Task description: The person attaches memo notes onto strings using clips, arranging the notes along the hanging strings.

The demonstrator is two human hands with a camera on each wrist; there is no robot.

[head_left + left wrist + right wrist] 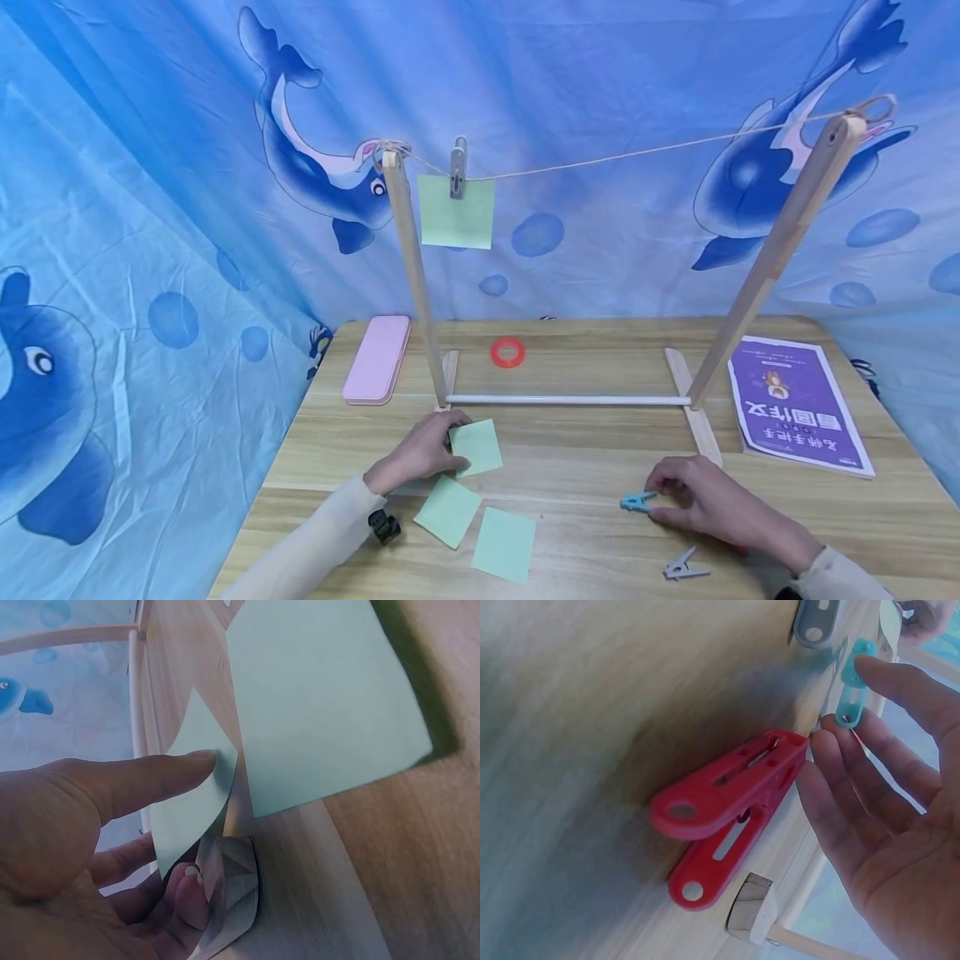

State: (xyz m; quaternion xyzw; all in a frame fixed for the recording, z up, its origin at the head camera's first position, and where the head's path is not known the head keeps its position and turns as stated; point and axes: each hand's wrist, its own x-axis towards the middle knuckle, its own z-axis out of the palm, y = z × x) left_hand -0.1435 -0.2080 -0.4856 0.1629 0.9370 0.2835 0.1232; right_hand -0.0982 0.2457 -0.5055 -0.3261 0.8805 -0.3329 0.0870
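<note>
My left hand (420, 452) pinches a pale green paper square (480, 447) by its left edge, thumb on the near face and fingers behind. Two more green squares lie close by, a tilted one (448, 510) and a nearer one (505, 544). At the right, my right hand (708, 500) holds a small teal clothespin (636, 502) between thumb and fingers, low over the table. A grey clothespin (686, 567) lies in front of that hand. Beside it in the right wrist view is a red clothespin (727, 817), mostly hidden under the hand from the head view.
A wooden frame (416, 275) carries a string (615, 158), from which a grey clothespin (458, 167) hangs a green square (456, 221). Behind its white bottom rod (562, 401) lies a red tape roll (507, 352). A pink case (377, 360) is left, a purple book (798, 404) right.
</note>
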